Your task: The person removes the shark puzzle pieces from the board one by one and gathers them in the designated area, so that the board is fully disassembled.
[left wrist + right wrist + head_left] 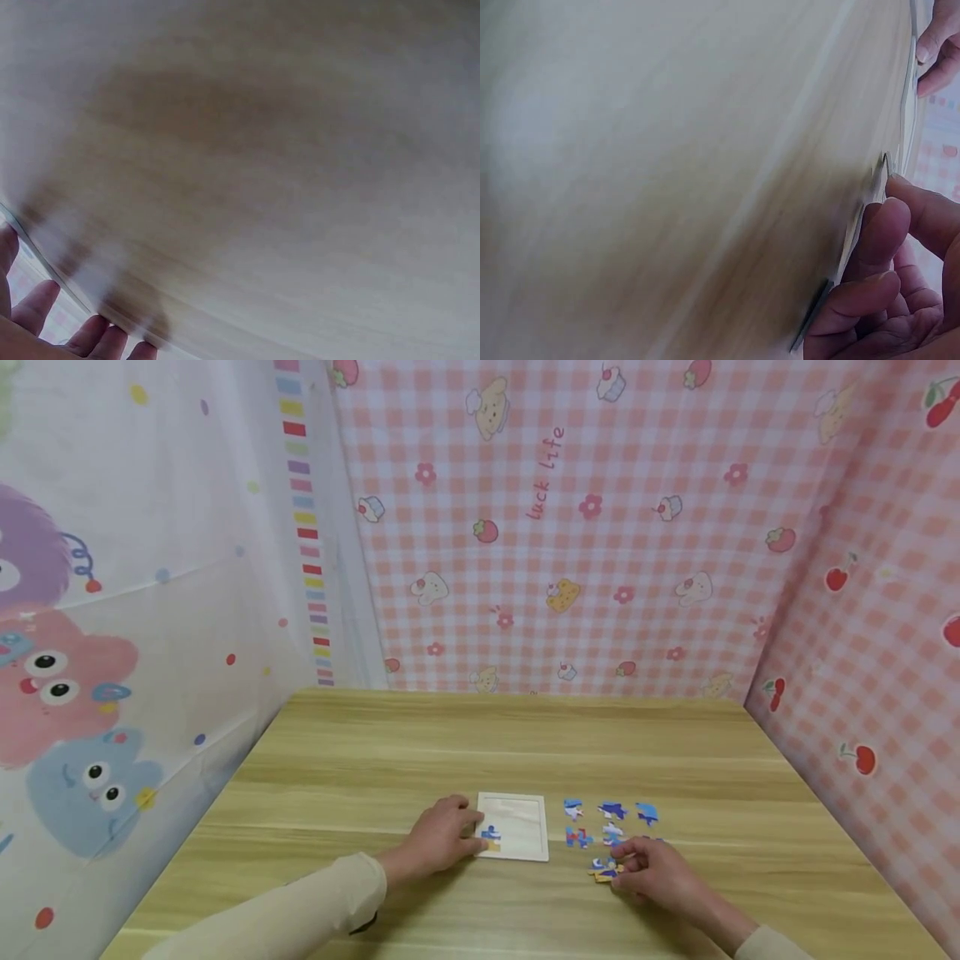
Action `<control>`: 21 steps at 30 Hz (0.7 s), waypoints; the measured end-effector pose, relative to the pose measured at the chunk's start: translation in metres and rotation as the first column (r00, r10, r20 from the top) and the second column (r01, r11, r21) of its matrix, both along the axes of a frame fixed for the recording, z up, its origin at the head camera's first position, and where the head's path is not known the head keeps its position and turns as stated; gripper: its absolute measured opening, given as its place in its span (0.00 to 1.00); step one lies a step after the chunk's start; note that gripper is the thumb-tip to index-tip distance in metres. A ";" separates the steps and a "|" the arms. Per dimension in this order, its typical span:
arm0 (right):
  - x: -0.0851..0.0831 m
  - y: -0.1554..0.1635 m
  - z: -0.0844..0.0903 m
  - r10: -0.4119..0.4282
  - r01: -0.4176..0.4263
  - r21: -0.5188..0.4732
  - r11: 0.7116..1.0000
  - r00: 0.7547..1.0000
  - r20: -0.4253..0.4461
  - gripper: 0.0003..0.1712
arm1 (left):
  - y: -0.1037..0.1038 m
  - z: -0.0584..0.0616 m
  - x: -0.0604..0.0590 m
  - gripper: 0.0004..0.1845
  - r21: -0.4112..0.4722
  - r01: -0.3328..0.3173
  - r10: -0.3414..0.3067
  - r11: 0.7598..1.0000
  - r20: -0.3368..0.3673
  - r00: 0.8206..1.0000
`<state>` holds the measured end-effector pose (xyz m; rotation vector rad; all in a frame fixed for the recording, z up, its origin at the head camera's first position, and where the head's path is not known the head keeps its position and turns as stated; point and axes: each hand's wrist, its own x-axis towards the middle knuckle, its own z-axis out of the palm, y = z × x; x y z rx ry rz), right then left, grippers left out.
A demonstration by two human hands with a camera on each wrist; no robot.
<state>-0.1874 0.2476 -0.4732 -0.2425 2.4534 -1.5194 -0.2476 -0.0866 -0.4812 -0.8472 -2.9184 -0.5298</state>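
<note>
A square white puzzle tray (546, 827) lies on the table, with a blue and yellow jigsaw piece (491, 839) in its lower left corner. My left hand (438, 839) rests at the tray's left edge, fingers and thumb touching the rim. To the right of the tray, my right hand (660, 872) pinches a jigsaw piece (602, 870) coloured blue, white and yellow. In the right wrist view this piece (886, 160) shows as a thin edge at the fingertips. My left hand's fingertips (94, 322) line the tray's edge in the left wrist view.
Loose jigsaw pieces lie in rows right of the tray, among them a blue one (647, 812), a dark blue one (613, 810) and a red and blue one (578, 837). My right hand partly covers others. Patterned cloths hang behind and beside the wooden table (525, 735).
</note>
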 end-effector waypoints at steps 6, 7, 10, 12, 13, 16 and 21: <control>0.000 0.004 0.001 -0.047 0.047 0.032 0.998 0.999 0.003 0.21 | 0.000 0.002 0.001 0.23 0.002 0.000 0.000 1.000 -0.005 1.000; 0.000 0.005 0.001 -0.055 0.055 0.038 0.998 0.998 -0.001 0.21 | 0.000 0.002 0.002 0.23 0.002 0.000 0.000 1.000 -0.004 1.000; -0.001 0.006 0.001 -0.079 0.080 0.060 0.995 0.997 -0.016 0.20 | 0.000 0.001 0.002 0.23 -0.003 0.000 0.000 1.000 -0.007 1.000; -0.001 0.007 0.001 -0.093 0.094 0.083 0.992 0.996 -0.014 0.20 | 0.000 0.001 0.002 0.23 -0.005 -0.001 0.001 1.000 -0.009 1.000; -0.001 0.007 0.001 -0.097 0.098 0.093 0.991 0.995 -0.011 0.20 | 0.000 0.001 0.002 0.23 -0.006 -0.001 0.001 1.000 -0.010 1.000; -0.001 0.009 0.001 -0.107 0.109 0.133 0.985 0.994 -0.021 0.20 | 0.000 0.001 0.002 0.23 0.000 -0.001 0.001 1.000 -0.006 1.000; -0.002 0.010 0.001 -0.118 0.124 0.170 0.978 0.992 -0.043 0.23 | 0.001 0.000 0.002 0.24 0.002 -0.015 0.015 1.000 0.016 1.000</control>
